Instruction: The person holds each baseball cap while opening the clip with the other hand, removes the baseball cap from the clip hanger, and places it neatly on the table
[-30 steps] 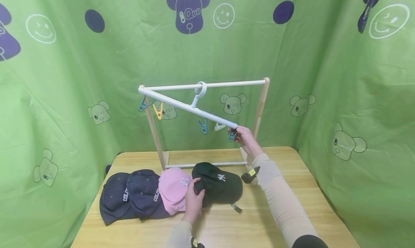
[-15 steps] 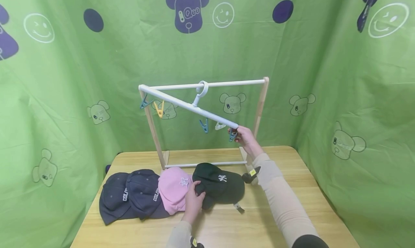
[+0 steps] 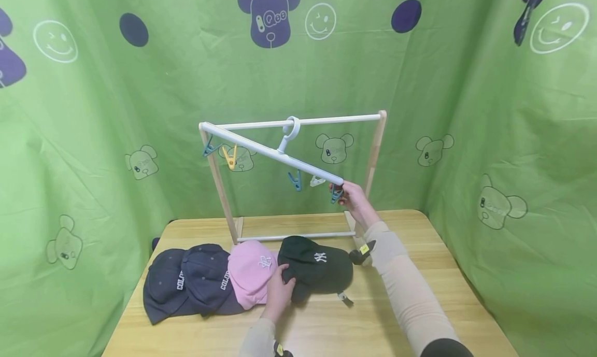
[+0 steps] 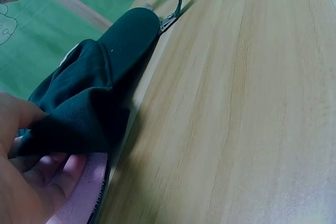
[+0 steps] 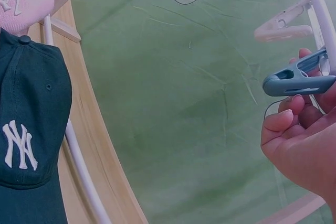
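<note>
Beside the pink cap (image 3: 249, 274), a dark green baseball cap (image 3: 319, 269) with a white NY logo lies on the table. My left hand (image 3: 278, 293) pinches its near-left edge, thumb above and fingers under the fabric in the left wrist view. A pale clip hanger (image 3: 275, 152) hooks over the rack's top bar, tilted with its right end low. At that low end my right hand (image 3: 356, 201) grips the hanger by a blue clip (image 5: 299, 74); the exact contact is partly hidden. Other clips hang along it, including a yellow clip (image 3: 230, 157) and a white clip (image 3: 317, 181).
Two navy caps (image 3: 207, 279) overlap at the left of the wooden table (image 3: 336, 326). The rack (image 3: 374, 155) stands at the table's back, its low bar (image 3: 326, 236) behind the caps. Green printed curtain (image 3: 298, 77) surrounds the table.
The green cap has shifted slightly right with my left hand on it. My right hand keeps its grip at the hanger's low end, and the hanger has barely moved.
</note>
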A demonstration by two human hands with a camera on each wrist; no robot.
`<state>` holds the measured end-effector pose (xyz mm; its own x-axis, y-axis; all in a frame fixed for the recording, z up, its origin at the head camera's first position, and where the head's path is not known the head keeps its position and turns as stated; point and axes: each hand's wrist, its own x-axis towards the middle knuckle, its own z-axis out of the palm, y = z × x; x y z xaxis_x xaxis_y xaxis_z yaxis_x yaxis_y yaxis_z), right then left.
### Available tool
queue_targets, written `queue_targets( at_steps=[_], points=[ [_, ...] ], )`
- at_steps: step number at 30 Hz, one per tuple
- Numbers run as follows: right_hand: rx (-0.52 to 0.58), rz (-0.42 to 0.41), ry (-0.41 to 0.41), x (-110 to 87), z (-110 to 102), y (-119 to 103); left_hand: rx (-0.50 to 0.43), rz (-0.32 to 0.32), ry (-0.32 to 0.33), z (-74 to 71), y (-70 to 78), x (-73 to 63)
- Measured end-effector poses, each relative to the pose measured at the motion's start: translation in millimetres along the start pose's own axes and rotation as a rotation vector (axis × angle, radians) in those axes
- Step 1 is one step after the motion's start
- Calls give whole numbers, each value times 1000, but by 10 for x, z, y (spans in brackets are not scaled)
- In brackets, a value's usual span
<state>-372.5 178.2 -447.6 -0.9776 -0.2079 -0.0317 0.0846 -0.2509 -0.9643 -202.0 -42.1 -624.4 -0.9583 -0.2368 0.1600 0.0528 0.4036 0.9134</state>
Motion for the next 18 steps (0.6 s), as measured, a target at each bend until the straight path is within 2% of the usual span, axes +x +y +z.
queue_targets(
  at_steps=[7, 18],
  points=[
    [-7, -13, -10, -2, 4, 17, 43, 23, -10, 8, -21, 2],
    [-1, -15, -38, -7, -24, 27, 147, -24, -96, -65, 18, 13]
  ],
)
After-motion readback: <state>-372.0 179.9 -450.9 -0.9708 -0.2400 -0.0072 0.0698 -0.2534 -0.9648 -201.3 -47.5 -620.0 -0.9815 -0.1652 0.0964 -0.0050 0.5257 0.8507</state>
